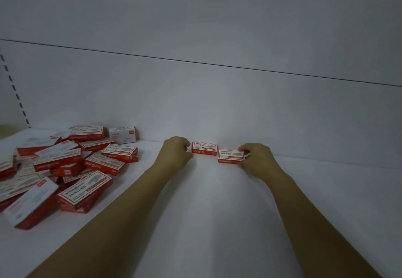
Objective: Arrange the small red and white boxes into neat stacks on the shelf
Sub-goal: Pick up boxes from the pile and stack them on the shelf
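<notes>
Both my hands work at the back of the shelf (217, 212): left hand (177, 151) pinches the left staple box (204, 148), right hand (255, 158) grips the right staple box (231, 156) just beside it. First row, I judge; next I square them, then fetch from the loose pile (65, 169).

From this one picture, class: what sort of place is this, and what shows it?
Probably a shop: a white shelf, a slotted upright at its left, and a heap of matching red and white boxes.
</notes>
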